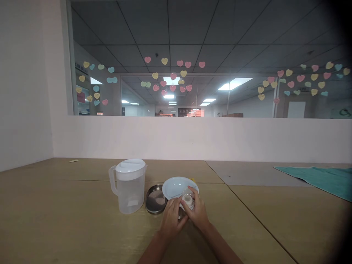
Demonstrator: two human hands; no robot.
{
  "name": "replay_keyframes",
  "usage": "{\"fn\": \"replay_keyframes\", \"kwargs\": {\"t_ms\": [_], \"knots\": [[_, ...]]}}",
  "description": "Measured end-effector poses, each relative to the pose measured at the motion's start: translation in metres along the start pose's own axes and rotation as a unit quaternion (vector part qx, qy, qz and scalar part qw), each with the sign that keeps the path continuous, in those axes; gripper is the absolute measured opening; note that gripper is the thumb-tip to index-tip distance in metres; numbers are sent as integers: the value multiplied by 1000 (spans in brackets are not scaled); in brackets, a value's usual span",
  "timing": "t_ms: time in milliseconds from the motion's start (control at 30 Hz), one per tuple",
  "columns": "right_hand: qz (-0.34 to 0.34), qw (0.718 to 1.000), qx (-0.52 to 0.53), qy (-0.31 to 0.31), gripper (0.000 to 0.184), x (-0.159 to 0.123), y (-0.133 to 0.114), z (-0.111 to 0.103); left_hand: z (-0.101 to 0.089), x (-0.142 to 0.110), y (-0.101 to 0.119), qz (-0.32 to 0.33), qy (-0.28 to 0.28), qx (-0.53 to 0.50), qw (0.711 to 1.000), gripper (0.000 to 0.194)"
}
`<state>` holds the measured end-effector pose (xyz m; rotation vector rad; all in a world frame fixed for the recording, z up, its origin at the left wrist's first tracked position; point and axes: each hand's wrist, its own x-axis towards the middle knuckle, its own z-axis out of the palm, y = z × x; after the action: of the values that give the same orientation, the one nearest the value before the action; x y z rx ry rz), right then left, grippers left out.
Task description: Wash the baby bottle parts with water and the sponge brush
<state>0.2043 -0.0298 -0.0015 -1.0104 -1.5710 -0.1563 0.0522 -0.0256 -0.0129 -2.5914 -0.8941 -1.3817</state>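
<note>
- Left forearm and right forearm are reaching in from the near edge of the worktop.
- Pale scrap is lying near the far left corner, too small to make out.
- Plastic pitcher with a white lid is standing upright, just beside a round steel dish.
- Left hand is curling around the lower part of a small clear container, hiding its base.
- Right hand is pinching that container from the other side, holding it over the near rim of a pale blue plate.
- Container is looking light, smooth and perhaps slippery, so its sides are seeming the surest hold; glass or plastic is hard to tell, as is its white content.
- Yellow item is showing behind the plate, mostly hidden.
- Grey mat and teal towel are lying toward the far right corner, the towel cut off by the frame.
</note>
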Motion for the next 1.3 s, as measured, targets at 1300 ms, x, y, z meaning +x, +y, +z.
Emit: {"fn": "replay_keyframes", "kwargs": {"t_ms": [1300], "knots": [[14,1000,-4,3,52,0,3,2,-2,0,2,-14,-7,-20,1000,45]]}}
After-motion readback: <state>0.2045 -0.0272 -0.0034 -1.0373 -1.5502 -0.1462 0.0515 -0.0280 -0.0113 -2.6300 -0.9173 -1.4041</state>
